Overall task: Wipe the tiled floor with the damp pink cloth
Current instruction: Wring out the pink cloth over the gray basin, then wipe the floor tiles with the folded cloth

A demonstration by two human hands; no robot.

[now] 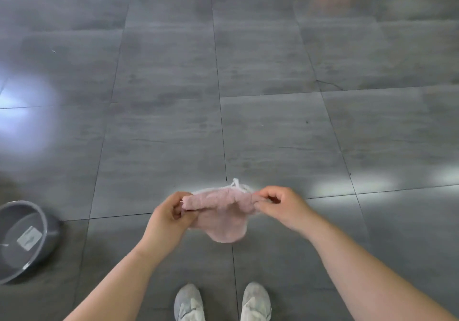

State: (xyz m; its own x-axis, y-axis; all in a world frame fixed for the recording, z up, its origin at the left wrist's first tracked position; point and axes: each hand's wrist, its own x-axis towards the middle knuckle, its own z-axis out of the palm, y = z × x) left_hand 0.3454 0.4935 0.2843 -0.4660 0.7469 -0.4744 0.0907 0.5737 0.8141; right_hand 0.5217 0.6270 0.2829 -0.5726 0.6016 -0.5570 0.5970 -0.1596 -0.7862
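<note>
Item: pink cloth (219, 211), held in the air between both hands, above the tiled floor (273, 134) and clear of it.

Grip: left hand (171, 212) pinches one top corner, right hand (278, 205) the other; fingers closed on fabric.

Orientation: long axis runs hand to hand, left to right; lower edge sags in a curve toward the shoes (221, 303); a white loop (236, 183) stands at the top edge, beyond the knuckles.

Risks, judged: a light pinch may slip, dropping the cloth bunched; drips may fall on the shoes; a wet tile underfoot may be slick.

Also: grey basin (23, 240), well off the left hand.
</note>
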